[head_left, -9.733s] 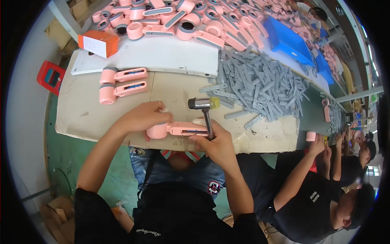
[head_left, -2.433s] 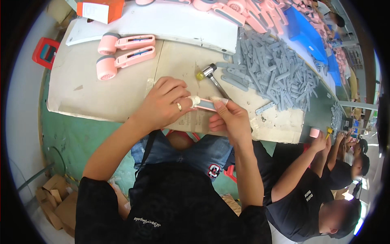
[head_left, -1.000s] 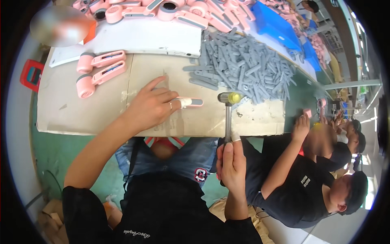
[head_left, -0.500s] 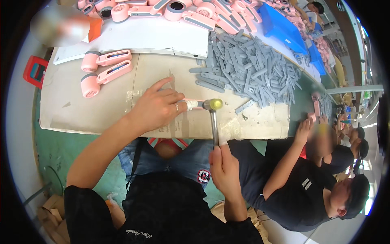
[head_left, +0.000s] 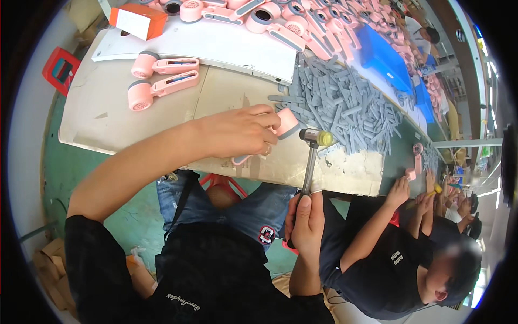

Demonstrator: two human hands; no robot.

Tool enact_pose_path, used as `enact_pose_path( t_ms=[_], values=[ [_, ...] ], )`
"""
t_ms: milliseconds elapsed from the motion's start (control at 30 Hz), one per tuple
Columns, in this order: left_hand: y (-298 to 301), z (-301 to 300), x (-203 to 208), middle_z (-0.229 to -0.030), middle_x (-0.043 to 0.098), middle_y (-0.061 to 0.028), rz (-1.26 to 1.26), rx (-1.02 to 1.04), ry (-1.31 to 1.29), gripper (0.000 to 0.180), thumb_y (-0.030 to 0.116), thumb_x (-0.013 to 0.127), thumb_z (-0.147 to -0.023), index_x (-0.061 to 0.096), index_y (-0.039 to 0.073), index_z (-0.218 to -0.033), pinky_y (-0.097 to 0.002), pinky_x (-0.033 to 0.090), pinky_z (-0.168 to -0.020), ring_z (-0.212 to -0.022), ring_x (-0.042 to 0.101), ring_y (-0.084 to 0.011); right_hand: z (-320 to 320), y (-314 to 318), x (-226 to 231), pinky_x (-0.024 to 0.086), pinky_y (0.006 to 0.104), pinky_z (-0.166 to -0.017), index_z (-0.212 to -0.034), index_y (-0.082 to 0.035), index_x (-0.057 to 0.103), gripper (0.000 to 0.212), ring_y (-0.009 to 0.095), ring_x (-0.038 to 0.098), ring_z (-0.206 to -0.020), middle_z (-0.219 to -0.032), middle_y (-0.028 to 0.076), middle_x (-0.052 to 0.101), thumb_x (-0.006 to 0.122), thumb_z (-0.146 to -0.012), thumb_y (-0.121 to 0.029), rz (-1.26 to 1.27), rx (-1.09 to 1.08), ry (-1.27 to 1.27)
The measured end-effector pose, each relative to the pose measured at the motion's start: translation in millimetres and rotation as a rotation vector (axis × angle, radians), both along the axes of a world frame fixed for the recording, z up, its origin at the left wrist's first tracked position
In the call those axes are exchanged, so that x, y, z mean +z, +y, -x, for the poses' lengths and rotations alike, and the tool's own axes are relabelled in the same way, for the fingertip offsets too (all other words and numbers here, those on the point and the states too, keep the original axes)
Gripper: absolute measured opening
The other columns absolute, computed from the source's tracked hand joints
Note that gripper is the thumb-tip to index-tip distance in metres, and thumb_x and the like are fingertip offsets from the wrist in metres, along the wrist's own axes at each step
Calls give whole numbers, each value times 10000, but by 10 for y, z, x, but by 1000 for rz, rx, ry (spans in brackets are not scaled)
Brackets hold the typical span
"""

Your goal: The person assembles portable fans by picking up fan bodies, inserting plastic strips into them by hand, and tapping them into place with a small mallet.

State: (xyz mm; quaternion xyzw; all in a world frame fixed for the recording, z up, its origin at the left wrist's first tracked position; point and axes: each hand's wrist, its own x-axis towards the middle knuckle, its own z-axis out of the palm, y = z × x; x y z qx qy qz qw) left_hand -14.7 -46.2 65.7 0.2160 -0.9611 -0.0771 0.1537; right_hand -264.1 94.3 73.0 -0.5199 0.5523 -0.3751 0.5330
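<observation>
Near the front edge of the counter (head_left: 108, 121), the left hand (head_left: 243, 132) obscured most of the pink device (head_left: 287, 122); the right hand (head_left: 307, 222) partly covered the mallet (head_left: 311, 164). The picture's top cut off the pink heap (head_left: 315, 45). A co-worker's head (head_left: 458, 262) was blurred.

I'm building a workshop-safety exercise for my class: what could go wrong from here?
1. The right hand holds a silver metal hammer with a yellow tip near the left hand; a stray blow might hurt it.
2. The pink handheld device with a cylindrical head is held by the left hand alone, so it could slip.
3. The pile of flat grey strips lies just beyond; a knock might scatter some.
</observation>
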Motion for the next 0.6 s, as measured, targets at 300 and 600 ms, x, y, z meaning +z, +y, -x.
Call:
enact_pose_path(
  t_ms=[300, 600],
  values=[
    [815, -171, -651, -1114, 698, -101, 7, 592, 336, 287, 145, 726, -855, 694, 91, -1135, -400, 460, -936, -978, 639, -258, -162, -76, -41, 320, 191, -417, -1333, -9, 509, 332, 22, 424, -477, -666, -27, 512, 426, -1108, -239, 49, 56, 292],
    [734, -177, -632, -1028, 720, -69, 12, 662, 484, 225, 104, 750, -836, 700, 59, -1051, -432, 451, -912, -879, 666, -228, -302, 57, 265, 372, 232, -477, -1474, 65, 408, 449, 69, 480, -519, -665, 29, 554, 438, -1082, -152, 202, 68, 331]
  ],
)
